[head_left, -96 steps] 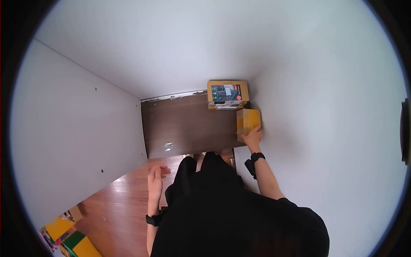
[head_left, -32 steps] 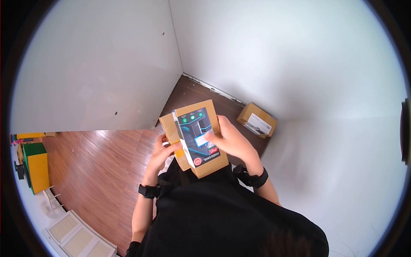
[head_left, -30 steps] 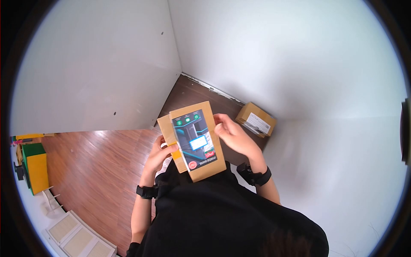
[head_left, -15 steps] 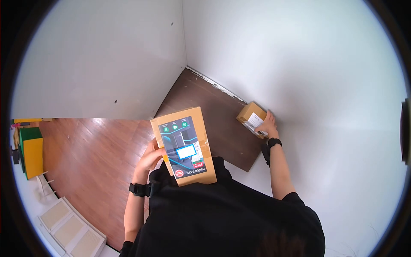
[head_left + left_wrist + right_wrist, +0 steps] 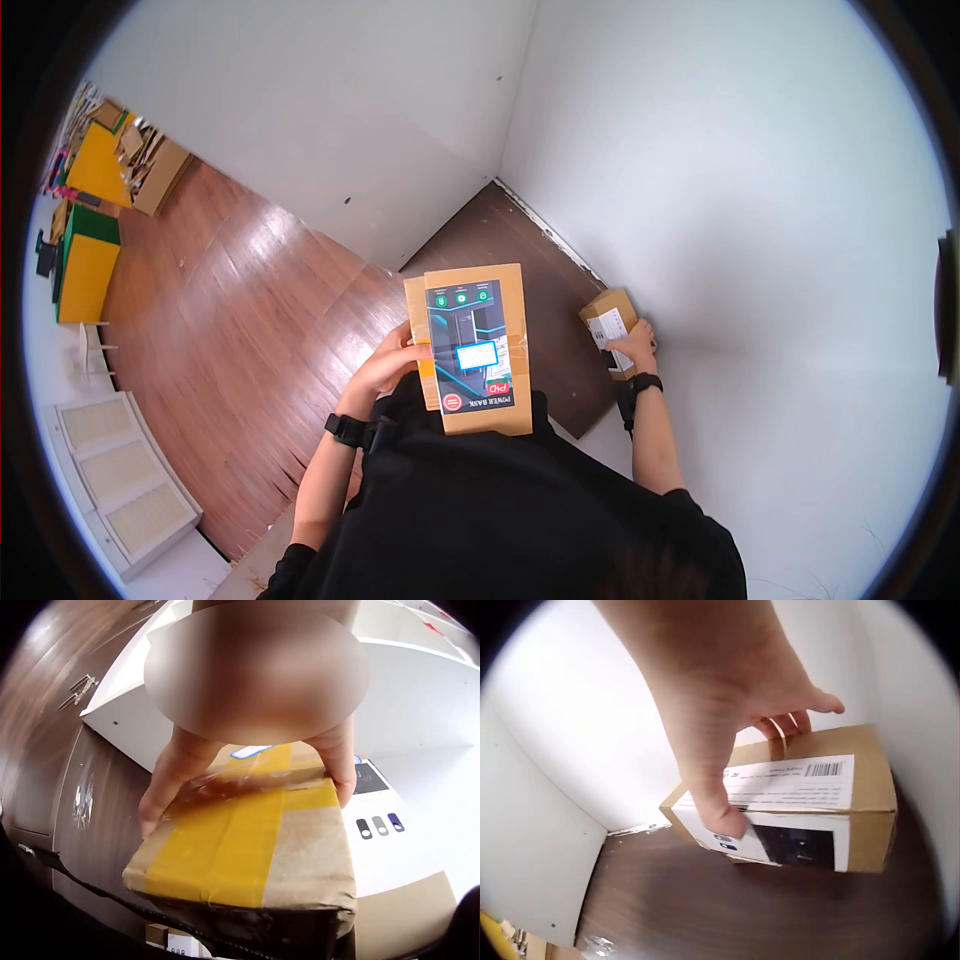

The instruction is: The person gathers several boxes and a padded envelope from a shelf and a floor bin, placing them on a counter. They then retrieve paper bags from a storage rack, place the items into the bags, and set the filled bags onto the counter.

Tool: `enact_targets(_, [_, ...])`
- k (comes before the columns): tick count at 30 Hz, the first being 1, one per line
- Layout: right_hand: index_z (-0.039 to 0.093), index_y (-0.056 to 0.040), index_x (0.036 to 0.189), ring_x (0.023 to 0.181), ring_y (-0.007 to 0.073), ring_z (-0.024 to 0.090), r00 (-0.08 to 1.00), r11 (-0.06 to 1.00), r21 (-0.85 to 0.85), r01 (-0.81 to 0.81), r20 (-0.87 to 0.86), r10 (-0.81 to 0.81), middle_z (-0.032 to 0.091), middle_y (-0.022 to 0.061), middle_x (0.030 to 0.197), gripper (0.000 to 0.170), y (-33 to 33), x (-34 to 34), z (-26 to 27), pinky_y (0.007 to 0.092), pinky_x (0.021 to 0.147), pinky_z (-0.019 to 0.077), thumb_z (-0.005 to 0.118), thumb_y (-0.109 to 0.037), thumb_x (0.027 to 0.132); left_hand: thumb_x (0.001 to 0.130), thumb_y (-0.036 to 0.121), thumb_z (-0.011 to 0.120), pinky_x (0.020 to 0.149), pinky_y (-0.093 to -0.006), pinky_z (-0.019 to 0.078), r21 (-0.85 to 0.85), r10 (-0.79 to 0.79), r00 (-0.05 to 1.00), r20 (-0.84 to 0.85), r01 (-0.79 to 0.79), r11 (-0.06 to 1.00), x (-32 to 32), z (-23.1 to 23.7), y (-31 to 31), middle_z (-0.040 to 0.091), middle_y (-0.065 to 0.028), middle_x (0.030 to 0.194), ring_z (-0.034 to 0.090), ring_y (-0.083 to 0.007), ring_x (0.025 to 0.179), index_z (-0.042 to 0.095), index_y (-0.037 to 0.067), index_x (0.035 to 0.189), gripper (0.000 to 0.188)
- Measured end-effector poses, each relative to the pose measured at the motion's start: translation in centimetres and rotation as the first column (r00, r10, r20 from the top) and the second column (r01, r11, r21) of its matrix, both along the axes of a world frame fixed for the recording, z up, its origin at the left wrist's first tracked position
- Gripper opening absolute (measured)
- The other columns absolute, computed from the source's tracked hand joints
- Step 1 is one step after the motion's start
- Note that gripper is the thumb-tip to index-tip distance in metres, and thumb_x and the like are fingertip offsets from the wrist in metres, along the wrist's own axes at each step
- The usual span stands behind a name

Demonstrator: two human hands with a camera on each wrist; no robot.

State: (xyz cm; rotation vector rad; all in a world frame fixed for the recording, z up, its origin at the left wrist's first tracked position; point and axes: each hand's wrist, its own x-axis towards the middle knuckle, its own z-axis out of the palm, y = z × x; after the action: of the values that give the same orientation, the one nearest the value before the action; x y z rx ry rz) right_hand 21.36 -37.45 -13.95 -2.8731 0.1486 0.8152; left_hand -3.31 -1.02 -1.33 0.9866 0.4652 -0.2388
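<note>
In the head view my left hand [image 5: 388, 364] grips two stacked cardboard boxes at their left side; the upper box [image 5: 478, 340] shows a dark printed power bank label. The left wrist view shows fingers astride a box end with yellow tape [image 5: 217, 847]. My right hand [image 5: 636, 347] holds a third cardboard box [image 5: 612, 315] with a white label, on the brown surface by the white wall. Seen from the right wrist, the thumb [image 5: 726, 819] presses the label's near side while the other fingers reach over the far edge of this box [image 5: 870, 769].
A brown board [image 5: 470, 235] lies between white panels [image 5: 350, 130] and the wall [image 5: 760, 250]. At the left, over the wooden floor [image 5: 230, 380], stand a green and yellow box [image 5: 90, 275], a carton with odds and ends [image 5: 160, 180] and a white cabinet [image 5: 120, 480].
My right hand has left the stacked boxes and taken hold of the box by the wall. The left hand alone now holds the stack. The head view has turned, showing more floor at the left.
</note>
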Motion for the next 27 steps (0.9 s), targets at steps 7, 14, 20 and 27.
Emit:
enact_targets(7, [0.035, 0.0061, 0.112, 0.097, 0.0225, 0.048, 0.999, 0.780, 0.624, 0.039, -0.049, -0.011, 0.048, 0.0152, 0.103, 0.075, 5.0, -1.7, 7.3, 0.0320, 0.081, 0.0397, 0.072, -0.024, 0.054, 0.067, 0.027, 0.063, 0.085, -0.0344, 0.0384, -0.001, 0.088, 0.995, -0.048, -0.088, 0.996, -1.3, -2.5, -1.6, 0.044, -0.0159, 0.113, 0.044, -0.0229, 0.105, 0.031, -0.007, 0.119, 0.070])
enact_targets(14, [0.029, 0.0102, 0.116, 0.104, 0.0285, 0.042, 0.937, 0.661, 0.667, -0.344, 0.193, 0.292, 0.041, 0.0205, 0.109, 0.083, 11.1, -8.4, 20.6, 0.0347, 0.089, 0.0330, 0.072, -0.030, 0.058, 0.066, 0.032, 0.063, 0.083, -0.0399, 0.0396, 0.068, 0.159, 0.980, -0.117, -0.152, 0.986, -3.2, -4.1, -2.0, 0.043, -0.0162, 0.112, 0.044, -0.0245, 0.104, 0.033, -0.006, 0.118, 0.071])
enact_targets(20, [0.029, 0.0095, 0.113, 0.098, 0.0352, 0.042, 0.844, 0.662, 0.540, -0.521, 0.206, 0.496, 0.038, 0.0219, 0.098, 0.085, 17.4, -13.7, 22.0, 0.0373, 0.082, 0.0370, 0.070, -0.042, 0.059, 0.067, 0.032, 0.065, 0.079, -0.0386, 0.0418, 0.072, 0.205, 0.961, -0.186, -0.194, 0.978, -4.7, -3.9, -1.2, 0.045, -0.0137, 0.107, 0.044, -0.0211, 0.102, 0.036, -0.001, 0.117, 0.067])
enact_targets(27, [0.035, 0.0060, 0.114, 0.101, 0.0227, 0.042, 0.622, 0.347, 0.897, -0.275, -0.110, 0.775, 0.046, 0.0159, 0.106, 0.064, 21.6, -12.1, 16.2, 0.0329, 0.088, 0.0339, 0.066, -0.028, 0.070, 0.062, 0.024, 0.071, 0.073, -0.0295, 0.0440, 0.060, 0.254, 0.958, -0.135, -0.248, 0.967, -8.4, -7.3, 1.8, 0.049, -0.0133, 0.099, 0.050, -0.0194, 0.092, 0.030, -0.004, 0.116, 0.074])
